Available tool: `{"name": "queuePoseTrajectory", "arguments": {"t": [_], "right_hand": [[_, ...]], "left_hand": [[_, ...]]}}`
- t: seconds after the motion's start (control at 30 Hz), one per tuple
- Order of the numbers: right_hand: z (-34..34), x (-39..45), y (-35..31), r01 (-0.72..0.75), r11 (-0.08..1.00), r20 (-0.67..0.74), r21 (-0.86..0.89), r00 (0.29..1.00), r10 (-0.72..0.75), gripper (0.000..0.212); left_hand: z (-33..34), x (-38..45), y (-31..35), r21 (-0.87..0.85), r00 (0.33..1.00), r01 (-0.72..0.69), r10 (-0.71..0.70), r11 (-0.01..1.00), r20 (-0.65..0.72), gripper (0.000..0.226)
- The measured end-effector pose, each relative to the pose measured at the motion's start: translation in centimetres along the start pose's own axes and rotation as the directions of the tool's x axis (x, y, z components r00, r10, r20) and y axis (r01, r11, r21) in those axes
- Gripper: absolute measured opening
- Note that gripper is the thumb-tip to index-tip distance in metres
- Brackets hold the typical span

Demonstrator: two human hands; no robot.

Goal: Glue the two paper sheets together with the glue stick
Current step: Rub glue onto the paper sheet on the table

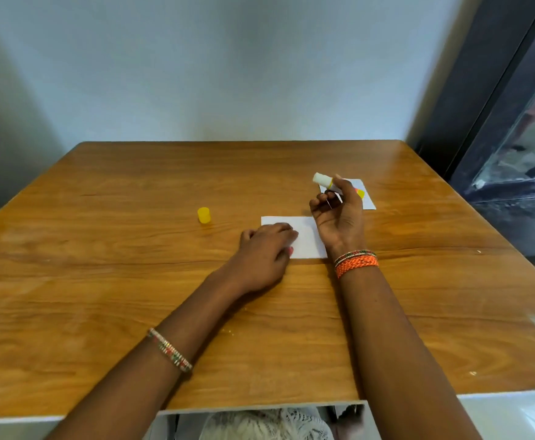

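A small white paper sheet (pixel 306 234) lies flat on the wooden table (pixel 133 281). My left hand (pixel 264 255) rests palm down on its left part, fingers spread over it. My right hand (pixel 339 214) is raised just right of that sheet and grips the uncapped glue stick (pixel 323 180), whose white tip points up and to the left. A second white sheet (pixel 366 198) lies farther back on the right, partly hidden behind my right hand. The glue stick's yellow cap (pixel 204 215) stands alone to the left of the sheets.
The table meets a pale wall (pixel 228 74) at the back. A dark frame with a glass panel (pixel 513 138) stands at the right. The table's white front edge (pixel 260 408) is near my body.
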State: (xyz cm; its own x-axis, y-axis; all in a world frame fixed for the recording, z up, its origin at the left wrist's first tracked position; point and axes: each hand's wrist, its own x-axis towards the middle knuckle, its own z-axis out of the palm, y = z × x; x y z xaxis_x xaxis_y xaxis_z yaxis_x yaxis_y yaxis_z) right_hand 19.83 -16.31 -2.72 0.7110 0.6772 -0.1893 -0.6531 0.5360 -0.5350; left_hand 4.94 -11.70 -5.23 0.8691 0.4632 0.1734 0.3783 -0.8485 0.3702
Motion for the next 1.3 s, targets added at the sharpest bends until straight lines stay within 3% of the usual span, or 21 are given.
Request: {"name": "queuePoseTrajectory", "arguments": {"t": [0.23,0.37,0.47,0.57,0.7,0.9,1.17,1.3], "right_hand": [[-0.5,-1.9,1.8,0.033,0.946,0.017,-0.321,0.999,-0.029,0.016],[-0.8,-3.0,2.6,0.165,0.804,0.121,-0.571,0.986,-0.117,0.015],[-1.2,-3.7,2.8,0.231,0.690,0.160,-0.686,0.973,-0.167,0.017],[-1.7,-3.9,2.8,0.263,0.643,0.230,-0.720,0.964,-0.136,0.012],[-1.6,-3.9,2.7,0.309,0.530,0.326,-0.790,0.943,-0.065,0.024],[-0.9,-3.0,3.5,0.411,0.289,0.425,-0.865,0.905,-0.013,0.024],[0.1,-1.8,3.6,0.464,0.197,0.477,-0.863,0.879,0.019,0.022],[0.1,-2.0,4.0,0.548,0.092,0.551,-0.831,0.835,-0.001,0.025]], "left_hand": [[0.5,-3.7,0.0,-0.045,0.993,-0.049,0.043,0.998,-0.111,0.038],[-0.2,-4.0,0.0,-0.105,0.978,0.011,-0.032,0.994,-0.204,0.035],[-0.6,-4.9,-0.8,-0.009,0.963,0.128,-0.127,0.992,-0.237,0.036],[-0.1,-5.6,-1.2,0.135,0.964,0.190,-0.158,0.973,-0.213,0.038],[0.0,-5.4,-1.1,0.085,0.945,0.278,-0.256,0.957,-0.204,0.036],[0.4,-5.3,-1.4,0.073,0.932,0.306,-0.282,0.949,-0.229,0.040],[0.6,-5.0,-1.7,0.060,0.907,0.325,-0.293,0.944,-0.302,0.040],[0.7,-5.0,-1.9,0.048,0.904,0.324,-0.294,0.945,-0.312,0.040]]}}
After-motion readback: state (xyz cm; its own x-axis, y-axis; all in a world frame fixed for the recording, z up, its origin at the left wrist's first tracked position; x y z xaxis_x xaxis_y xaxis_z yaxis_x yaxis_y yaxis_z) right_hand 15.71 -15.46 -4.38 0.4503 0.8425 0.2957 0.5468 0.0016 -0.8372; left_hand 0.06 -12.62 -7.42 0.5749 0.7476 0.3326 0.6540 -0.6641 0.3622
